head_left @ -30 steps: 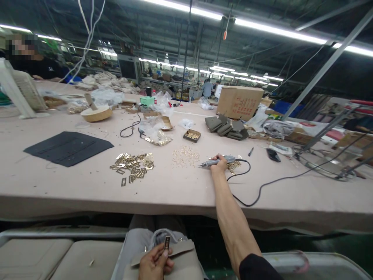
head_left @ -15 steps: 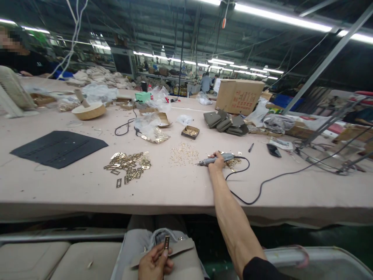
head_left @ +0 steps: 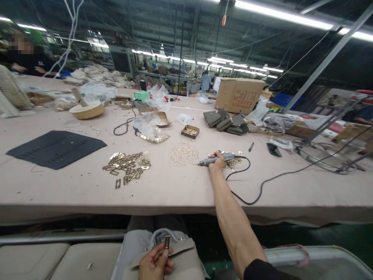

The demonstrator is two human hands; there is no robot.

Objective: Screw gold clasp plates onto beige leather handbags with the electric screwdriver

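My right hand is wrapped round a grey electric screwdriver, its tip pointing left at small gold screws scattered on the table. Low in the view, my left hand pinches a small metal plate with a slot in it, held upright. The plate is just above the flap of a beige bag on my lap. Left of the screws lies a heap of similar metal plates. More gold metal parts lie partly hidden behind the screwdriver.
A small box of gold pieces stands behind the screws, beside a plastic bag of parts. A dark sheet lies at left. Grey folded pieces and a carton are farther back. The screwdriver's black cord loops rightward. Another person is far left.
Both my hands stay nearly still with the same things in them. The person at far left has shifted right in the view and now shows more of their hands.
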